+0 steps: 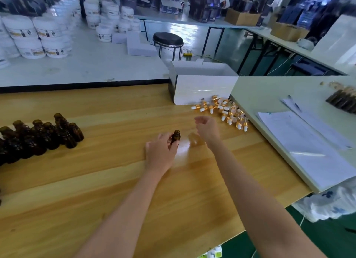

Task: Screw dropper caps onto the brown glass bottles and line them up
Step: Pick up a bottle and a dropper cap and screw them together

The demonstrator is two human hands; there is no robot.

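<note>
1. My left hand [160,154] grips one uncapped brown bottle [175,136] at mid-table.
2. My right hand [208,129], at its 1 o'clock, hovers loosely curled and empty.
3. The dropper caps [225,111] are heaped at 2 o'clock, and the other bottles [38,136] are clustered at 9 o'clock.

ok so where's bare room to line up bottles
Bare wood runs along the near edge of the table and between the bottle cluster and the left hand, which grips a brown bottle. Crowded: by the white box, where dropper caps pile up.
</note>
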